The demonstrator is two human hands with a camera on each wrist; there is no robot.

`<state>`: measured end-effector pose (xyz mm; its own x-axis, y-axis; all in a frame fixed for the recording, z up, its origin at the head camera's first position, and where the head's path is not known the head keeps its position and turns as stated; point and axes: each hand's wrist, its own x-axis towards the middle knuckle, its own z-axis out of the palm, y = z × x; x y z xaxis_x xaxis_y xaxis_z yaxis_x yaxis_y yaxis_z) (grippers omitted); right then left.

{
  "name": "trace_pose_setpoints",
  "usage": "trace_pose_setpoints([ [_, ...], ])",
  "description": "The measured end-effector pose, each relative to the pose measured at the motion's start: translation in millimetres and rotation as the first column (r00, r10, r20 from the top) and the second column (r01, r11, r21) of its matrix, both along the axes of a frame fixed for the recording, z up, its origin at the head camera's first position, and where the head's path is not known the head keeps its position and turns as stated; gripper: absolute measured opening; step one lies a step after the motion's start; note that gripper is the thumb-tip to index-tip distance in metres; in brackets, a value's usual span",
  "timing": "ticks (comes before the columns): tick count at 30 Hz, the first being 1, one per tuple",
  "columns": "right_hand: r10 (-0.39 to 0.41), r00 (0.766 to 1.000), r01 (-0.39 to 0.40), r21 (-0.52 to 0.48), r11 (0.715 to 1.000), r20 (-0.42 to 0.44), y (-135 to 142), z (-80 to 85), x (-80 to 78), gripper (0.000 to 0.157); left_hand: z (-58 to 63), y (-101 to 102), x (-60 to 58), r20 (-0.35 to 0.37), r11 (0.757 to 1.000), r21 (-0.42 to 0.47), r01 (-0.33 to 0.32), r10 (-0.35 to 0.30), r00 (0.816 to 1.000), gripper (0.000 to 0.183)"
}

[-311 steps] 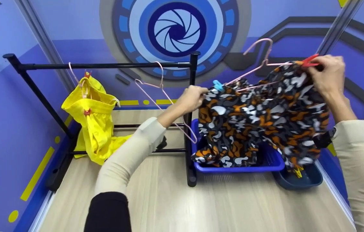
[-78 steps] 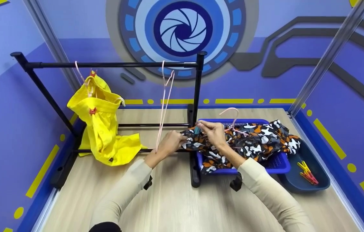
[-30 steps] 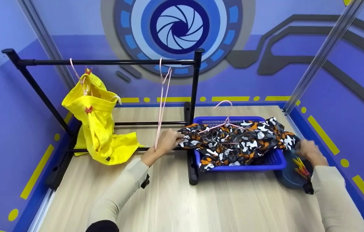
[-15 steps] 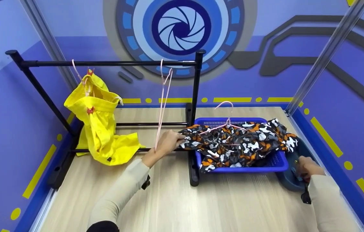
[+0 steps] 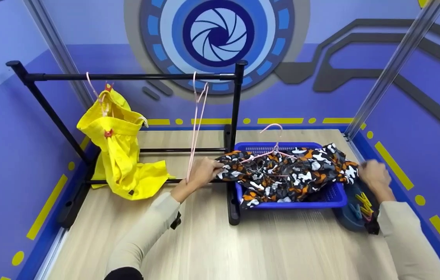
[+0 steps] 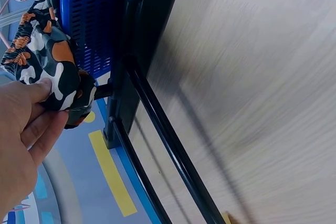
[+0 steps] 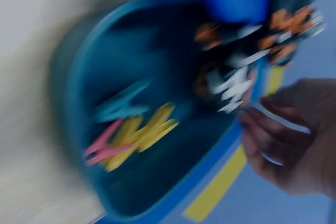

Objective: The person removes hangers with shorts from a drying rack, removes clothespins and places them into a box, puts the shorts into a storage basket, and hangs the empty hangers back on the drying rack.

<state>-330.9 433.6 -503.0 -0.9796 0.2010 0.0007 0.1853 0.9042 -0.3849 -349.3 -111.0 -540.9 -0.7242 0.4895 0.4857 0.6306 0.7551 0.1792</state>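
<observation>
Holding patterned garment (image 5: pixel 301 175) across blue basket (image 5: pixel 313 204), not yet on rack (image 5: pixel 146 76).
Gripping near end with left hand (image 5: pixel 202 171), seemingly pinching pale peg (image 7: pixel 284 121), blurred, with right hand (image 5: pixel 376 177). Done with yellow garment (image 5: pixel 120 155), already hung; likely left to peg, then hang.

Wears creased cream sleeves (image 5: pixel 144 229), black fabric (image 5: pixel 123 273) above the left one, and a small black device (image 5: pixel 176 221) at each wrist (image 5: pixel 180 191).

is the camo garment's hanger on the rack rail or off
Off: the pink hanger sits with the camouflage garment over the blue basket, its hook standing free, clear of the rack rail.
</observation>
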Motion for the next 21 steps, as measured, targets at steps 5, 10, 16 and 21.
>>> trace_pose_setpoints([
  [5, 0.136, 0.904, -0.167, -0.043, 0.985, -0.405, -44.1, 16.0, -13.6, 0.029, 2.2, 1.2, 1.2, 0.048, 1.0, 0.013, -0.009, 0.008, 0.999, 0.015],
  [10, 0.399, 0.817, -0.45, -0.028, 0.893, -0.416, -82.3, 10.0, -17.0, 0.033, 4.0, 2.9, 2.5, 0.065, 1.0, 0.012, -0.017, 0.016, 0.998, 0.015],
  [16, 0.53, 0.838, -0.54, -0.063, 0.839, -0.127, -105.9, -13.3, -4.3, 0.06, 3.9, 6.6, 3.8, 0.025, 1.0, -0.003, -0.022, 0.022, 0.999, 0.007],
  [21, 0.449, 0.891, -0.453, -0.067, 0.889, -0.067, -115.5, -26.3, 1.1, 0.071, 0.9, 16.4, 7.7, 0.019, 0.997, -0.01, -0.079, 0.079, 0.997, 0.01],
])
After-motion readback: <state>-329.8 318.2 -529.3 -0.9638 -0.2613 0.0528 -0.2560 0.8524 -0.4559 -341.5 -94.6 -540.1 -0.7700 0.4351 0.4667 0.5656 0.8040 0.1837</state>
